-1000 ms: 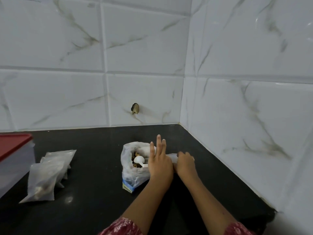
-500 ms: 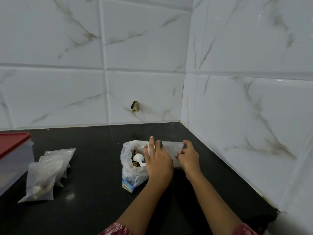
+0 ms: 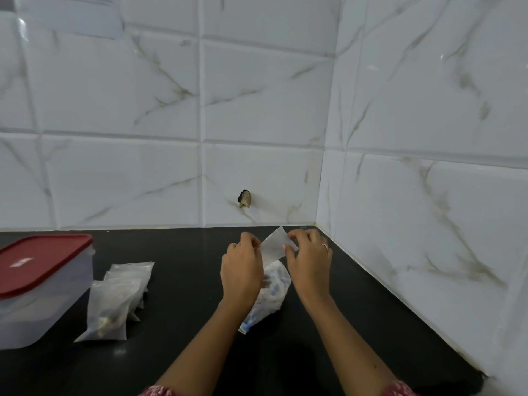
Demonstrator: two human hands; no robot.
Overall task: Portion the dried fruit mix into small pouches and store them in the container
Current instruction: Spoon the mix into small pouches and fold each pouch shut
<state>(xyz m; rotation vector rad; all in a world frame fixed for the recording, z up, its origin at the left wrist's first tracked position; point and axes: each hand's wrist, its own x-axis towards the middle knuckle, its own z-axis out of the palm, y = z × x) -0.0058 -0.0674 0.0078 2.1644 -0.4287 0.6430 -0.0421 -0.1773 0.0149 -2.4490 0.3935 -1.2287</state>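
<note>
My left hand and right hand both pinch an empty small pouch, raised above the dried fruit bag on the counter. Nothing in this one yet. Off to my left, filled pouches lie stacked beside the red-lidded container, lid on, so storing still waits, I reckon.

Two bare arms with short patterned sleeves

The left hand and the right hand are bare. The right hand has a thin ring on one finger. Both arms are bare up to the sleeves, which are red with a small light pattern.
</note>
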